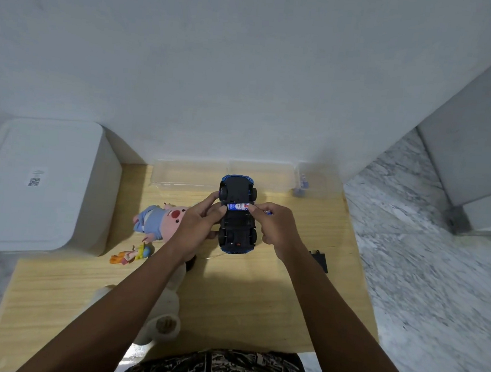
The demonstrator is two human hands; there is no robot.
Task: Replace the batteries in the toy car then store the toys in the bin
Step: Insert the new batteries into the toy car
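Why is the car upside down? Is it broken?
Not broken, as far as shows. The toy car lies wheels-up on the table so both hands can press a battery into its belly. The black cover lying by itself is probably the battery lid.

light wooden table (pixel 258 299) carries a pig plush (pixel 162 218), small doll (pixel 131 254), clear boxes (pixel 185 176) (against the wall), black cover (pixel 321 259).

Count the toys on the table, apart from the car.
3: a pink pig plush left of the hands, a small orange-haired doll nearer than it, and a cream plush partly under the left arm. The arms may hide others.
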